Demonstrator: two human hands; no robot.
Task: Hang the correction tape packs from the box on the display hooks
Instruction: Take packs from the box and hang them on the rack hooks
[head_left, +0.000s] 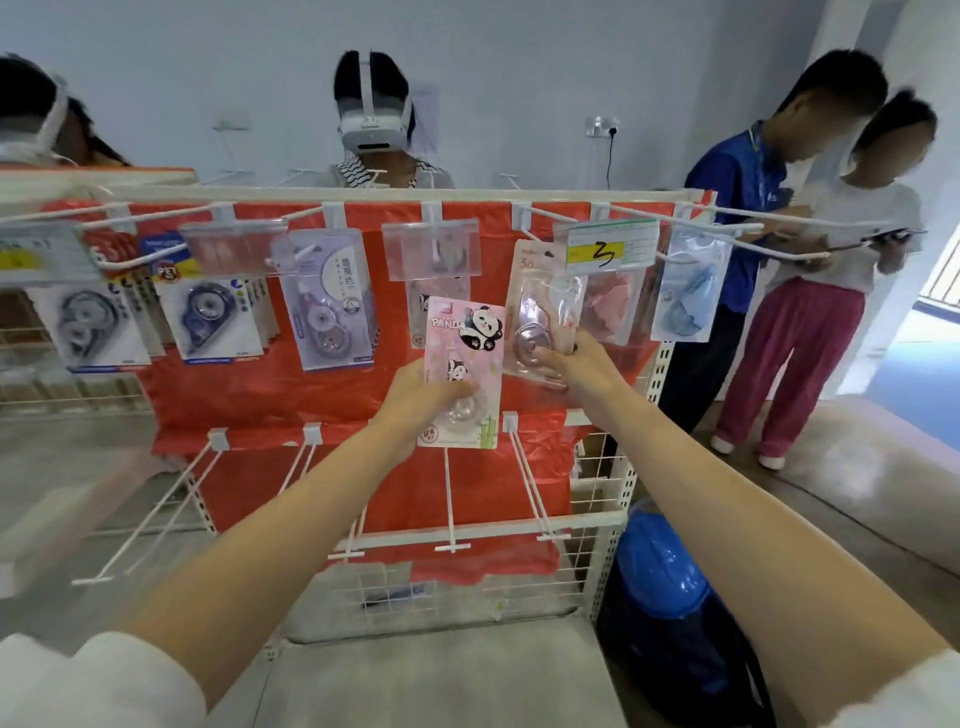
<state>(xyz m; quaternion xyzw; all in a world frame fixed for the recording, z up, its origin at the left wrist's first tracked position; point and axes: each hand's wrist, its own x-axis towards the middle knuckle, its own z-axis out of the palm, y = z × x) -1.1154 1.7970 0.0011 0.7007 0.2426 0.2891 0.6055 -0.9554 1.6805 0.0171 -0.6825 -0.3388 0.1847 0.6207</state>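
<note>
- The left hand (421, 389) holds a pink panda pack (464, 374) upright in front of the red sheet (270, 384) on the display rack (363, 195).
- Its thumb lies over the clear bubble near the bottom of the pack, and the other fingers are curled behind it. The pack sticks up from the hand toward 12 o'clock.
- The right hand (576, 364) pinches the bottom of a clear pink pack (540, 312). This pack also sits at 12 o'clock from the hand.
- The top of that pack is up by a white hook (545, 213) and tucked behind a price tag (608, 247) with black writing on it. I cannot tell if it is on the hook.
- The two packs are just beside each other, the panda one at 9 o'clock from the clear pink one.
- More tape packs (332, 301) hang on hooks at 9 o'clock from the hands, and a pale blue pack (685, 291) hangs at 3 o'clock.
- Bare white hooks stick out of the rack below the hands.
- A blue bag (660, 566) sits on the floor at 5 o'clock.
- Other people stand behind the rack and off to the right.
</note>
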